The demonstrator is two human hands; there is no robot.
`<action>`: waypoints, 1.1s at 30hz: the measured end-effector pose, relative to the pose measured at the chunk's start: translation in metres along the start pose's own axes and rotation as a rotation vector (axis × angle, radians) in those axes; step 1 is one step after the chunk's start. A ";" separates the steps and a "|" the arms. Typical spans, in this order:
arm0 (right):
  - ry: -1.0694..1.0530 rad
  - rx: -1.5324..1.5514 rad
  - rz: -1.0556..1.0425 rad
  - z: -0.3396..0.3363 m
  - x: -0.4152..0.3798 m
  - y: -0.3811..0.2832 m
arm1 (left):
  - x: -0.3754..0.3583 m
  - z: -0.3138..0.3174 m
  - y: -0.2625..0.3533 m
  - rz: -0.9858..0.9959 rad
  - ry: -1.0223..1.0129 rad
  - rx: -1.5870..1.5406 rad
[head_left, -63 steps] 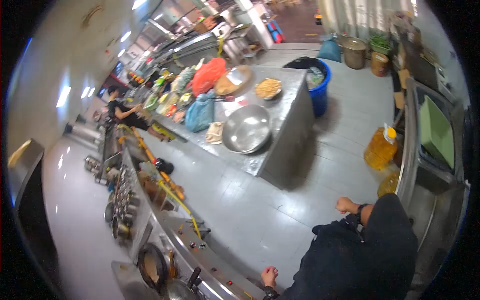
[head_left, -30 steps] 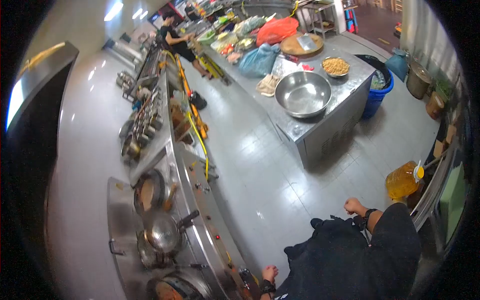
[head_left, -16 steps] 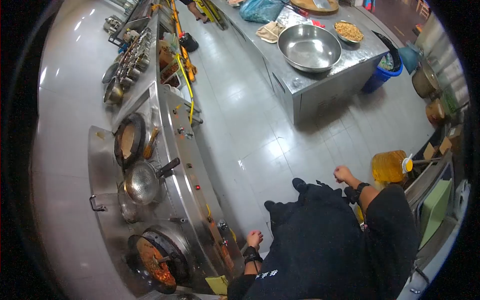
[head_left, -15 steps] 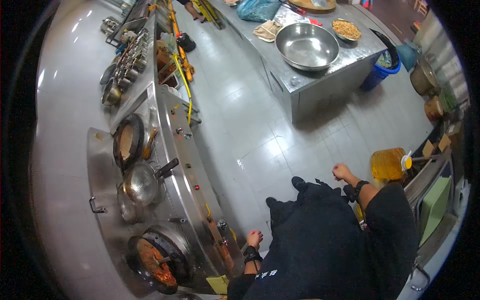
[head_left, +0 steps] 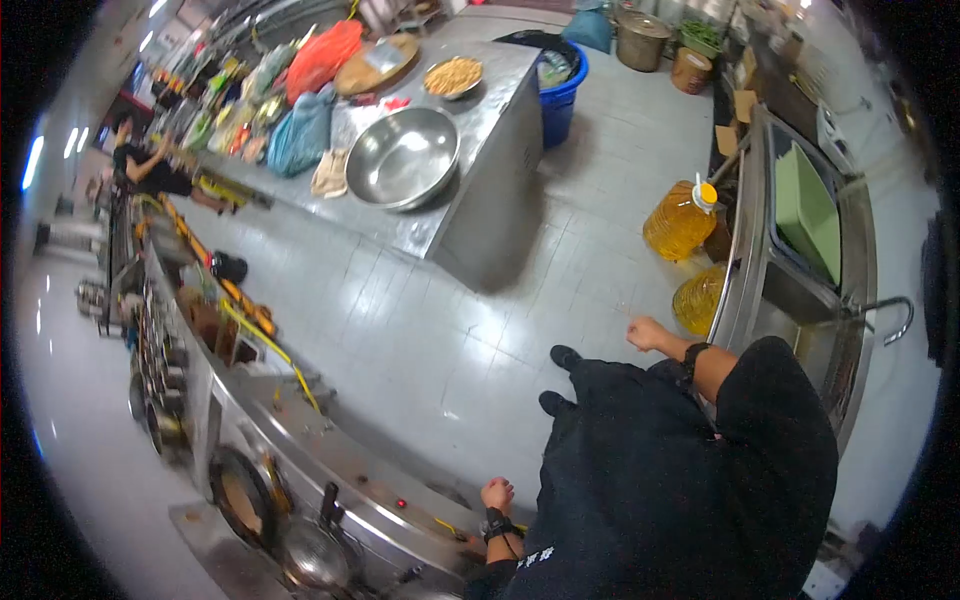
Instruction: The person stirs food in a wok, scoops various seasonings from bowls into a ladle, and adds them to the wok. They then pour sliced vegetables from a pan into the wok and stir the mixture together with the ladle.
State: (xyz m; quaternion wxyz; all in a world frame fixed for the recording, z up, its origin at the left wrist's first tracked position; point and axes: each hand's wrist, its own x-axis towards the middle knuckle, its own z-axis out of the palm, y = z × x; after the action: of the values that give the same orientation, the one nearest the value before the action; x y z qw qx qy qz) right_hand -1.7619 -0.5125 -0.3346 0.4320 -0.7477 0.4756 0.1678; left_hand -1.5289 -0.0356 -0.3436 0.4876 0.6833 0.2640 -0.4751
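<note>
My left hand (head_left: 497, 494), fingers curled in, hangs low beside the front edge of the stove counter (head_left: 370, 500), with nothing visible in it. My right hand (head_left: 648, 333) is also loosely closed and holds nothing that I can see. It is nearest to two large bottles of yellow oil, an upper one (head_left: 676, 226) with an orange cap and a lower one (head_left: 699, 300) partly hidden by the sink unit. Both hands are in the air, apart from these things. Each wrist wears a black band.
A steel table (head_left: 490, 140) ahead bears a big steel bowl (head_left: 404, 160), a bowl of light brown food (head_left: 454, 76) and bags. A blue bin (head_left: 560, 115) stands beside it. To the right, a sink unit (head_left: 745, 235) holds a green tub (head_left: 805, 215). Another person (head_left: 150, 170) is far left.
My view has swung right, bringing the sink and a second oil bottle into sight, while the wok with red food has left view. Both hands stay closed and free.
</note>
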 end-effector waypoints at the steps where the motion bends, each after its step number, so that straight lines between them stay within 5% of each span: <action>1: 0.024 0.011 0.032 -0.001 -0.008 0.012 | 0.017 -0.006 0.013 0.000 -0.058 0.031; 7: 0.296 0.159 0.110 -0.001 -0.007 0.066 | 0.029 0.060 0.106 0.115 0.011 0.316; 14: 0.152 0.416 0.284 -0.050 0.039 0.101 | 0.055 0.176 0.167 0.083 -0.027 0.561; 19: 0.248 0.604 0.279 -0.118 0.064 0.117 | 0.097 0.280 0.216 0.239 -0.159 0.782; 20: 0.230 0.581 0.257 -0.122 0.073 0.124 | 0.110 0.292 0.230 0.236 -0.324 0.600; 27: 0.317 0.867 0.286 -0.189 0.123 0.144 | 0.085 0.452 0.304 0.609 -0.205 0.964; 33: 0.257 0.853 0.395 -0.214 0.172 0.167 | 0.154 0.493 0.331 0.503 -0.166 1.227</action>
State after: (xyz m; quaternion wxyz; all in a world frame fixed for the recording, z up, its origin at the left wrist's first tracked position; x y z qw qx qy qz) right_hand -1.8543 -0.8115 -0.4073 0.5976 -0.4140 0.6843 -0.0567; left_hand -1.3864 -0.6313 -0.3821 0.1252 0.8385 -0.2599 -0.4622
